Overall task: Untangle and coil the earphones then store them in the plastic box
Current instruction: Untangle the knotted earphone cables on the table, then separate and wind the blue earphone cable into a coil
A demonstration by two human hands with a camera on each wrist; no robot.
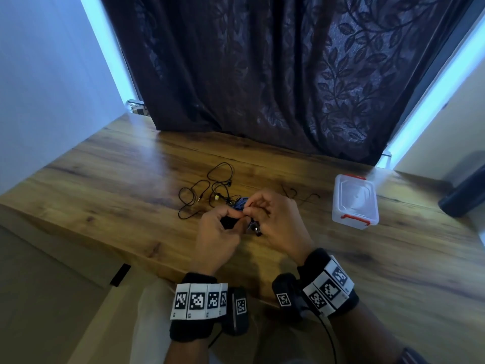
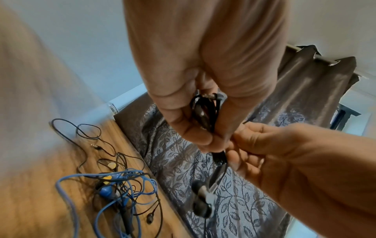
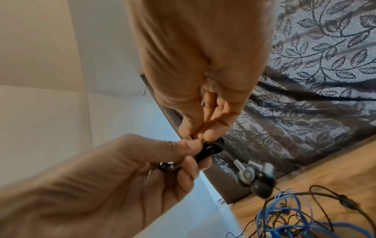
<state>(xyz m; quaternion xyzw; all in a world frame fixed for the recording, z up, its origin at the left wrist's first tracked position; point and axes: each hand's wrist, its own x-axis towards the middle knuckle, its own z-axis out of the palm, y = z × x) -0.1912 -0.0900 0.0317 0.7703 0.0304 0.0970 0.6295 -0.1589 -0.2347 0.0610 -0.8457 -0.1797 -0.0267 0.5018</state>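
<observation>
**A:** Both hands sit closest, over the near edge of the wooden table (image 1: 110,179). What has each got?

**B:** Your left hand (image 1: 219,232) has its fingers curled round a small bundle of coiled black earphones (image 2: 204,112), thumb pressing it shut. Your right hand (image 1: 275,219) pinches the loose tail of that same cable between thumb and fingertips, right against the left thumb.

**A:** And the buds?

**B:** A grey-and-black pair of earbuds (image 2: 202,199) dangles just below the pinch.

**A:** How do I finish this coil well?

**B:** I'd say keep the left grip firm so the loops don't spring apart, then wrap the tail round the middle of the bundle and tuck the end in. Leave the buds a little slack; a thin cable like this probably kinks if pulled hard at the bud joint.

**A:** What's farther out?

**B:** Beyond your hands, mid-table, lies a tangle: blue earphones (image 2: 114,191) knotted with another black cable (image 1: 204,187), its jack plug (image 2: 95,146) free on the wood. That likely wants loosening from the free ends, not yanking.

**A:** And the box?

**B:** The clear plastic box (image 1: 354,200), with red latches and its lid on, stands toward the right edge, well apart from the hands. It needs opening first.
</observation>
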